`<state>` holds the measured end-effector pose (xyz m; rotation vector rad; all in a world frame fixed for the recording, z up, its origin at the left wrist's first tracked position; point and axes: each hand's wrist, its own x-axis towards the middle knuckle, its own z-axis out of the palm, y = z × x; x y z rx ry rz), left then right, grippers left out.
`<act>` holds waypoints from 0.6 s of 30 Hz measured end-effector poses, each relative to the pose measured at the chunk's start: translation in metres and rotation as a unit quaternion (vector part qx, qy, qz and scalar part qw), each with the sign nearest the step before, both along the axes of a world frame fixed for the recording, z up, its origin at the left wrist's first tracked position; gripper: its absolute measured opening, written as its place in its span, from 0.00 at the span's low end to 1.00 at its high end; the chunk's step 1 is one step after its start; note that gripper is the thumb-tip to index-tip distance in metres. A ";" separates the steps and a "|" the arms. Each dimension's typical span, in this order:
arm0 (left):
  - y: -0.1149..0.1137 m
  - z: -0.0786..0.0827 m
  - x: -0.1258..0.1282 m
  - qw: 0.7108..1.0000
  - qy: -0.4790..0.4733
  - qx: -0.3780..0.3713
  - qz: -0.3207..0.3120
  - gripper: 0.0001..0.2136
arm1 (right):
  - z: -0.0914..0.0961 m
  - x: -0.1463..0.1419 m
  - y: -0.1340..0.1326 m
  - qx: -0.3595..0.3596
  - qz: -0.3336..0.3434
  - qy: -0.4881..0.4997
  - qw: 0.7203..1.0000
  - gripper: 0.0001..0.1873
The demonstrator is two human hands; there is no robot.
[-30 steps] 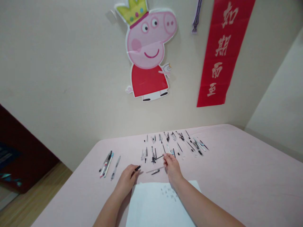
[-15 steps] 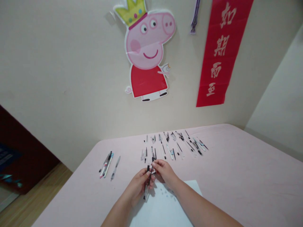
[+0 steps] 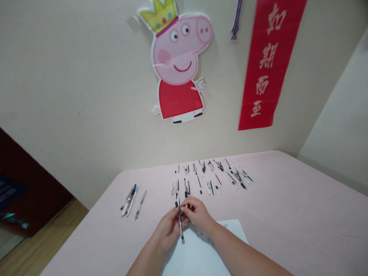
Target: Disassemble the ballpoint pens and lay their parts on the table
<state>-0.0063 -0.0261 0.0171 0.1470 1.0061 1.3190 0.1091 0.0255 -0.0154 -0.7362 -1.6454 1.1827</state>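
Note:
Over the near part of the table, both hands meet around a slim pen (image 3: 181, 226). My left hand (image 3: 168, 230) is closed around its clear barrel, whose lower end points toward me. A black piece (image 3: 176, 204) sticks up beyond the left fingers; I cannot tell exactly which pen part it is. My right hand (image 3: 198, 212) pinches at the pen's upper end, where a thin dark refill (image 3: 179, 209) seems to lie along the barrel. The right fingertips partly hide this spot. Under the wrists lies a white sheet of paper (image 3: 198, 257) with small printed marks.
Beyond my hands, several dismantled pens (image 3: 211, 180) lie in rows, with refills, caps and barrels. On the left are a small group of whole pens (image 3: 130, 201) and a single clear pen (image 3: 140, 205). A pink cloth (image 3: 287, 214) covers the table, which meets the wall.
My right hand has moved slightly left and down, closer to my left hand. The thin refill, earlier slanted across the barrel, now appears lined up with it. The barrel has turned more upright.

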 end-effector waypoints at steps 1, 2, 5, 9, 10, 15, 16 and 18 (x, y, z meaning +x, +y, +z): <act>0.000 0.001 0.001 1.000 -0.016 -0.006 0.005 0.07 | 0.002 0.001 -0.001 0.026 0.006 -0.010 1.000 0.05; 0.001 0.002 0.001 0.999 -0.031 -0.009 0.008 0.08 | 0.004 0.001 -0.002 0.041 0.011 -0.017 0.999 0.06; 0.001 0.003 -0.001 0.998 -0.055 -0.021 0.007 0.09 | 0.006 0.004 -0.001 0.045 -0.004 -0.043 0.998 0.09; 0.002 0.001 -0.006 0.999 -0.029 -0.027 0.021 0.07 | 0.003 0.009 0.004 0.074 -0.094 -0.151 0.981 0.10; 0.003 0.000 -0.007 0.999 -0.019 -0.026 0.029 0.07 | 0.001 0.010 0.005 0.086 -0.111 -0.189 0.972 0.10; 0.004 -0.003 -0.009 0.997 0.020 -0.032 0.069 0.05 | -0.001 0.011 0.000 0.135 -0.112 -0.305 0.936 0.07; 0.004 -0.003 -0.010 0.996 0.028 -0.032 0.072 0.05 | -0.001 0.011 -0.001 0.137 -0.110 -0.311 0.934 0.07; 0.004 -0.003 -0.010 0.996 0.042 -0.032 0.077 0.05 | -0.001 0.011 -0.002 0.133 -0.110 -0.314 0.933 0.06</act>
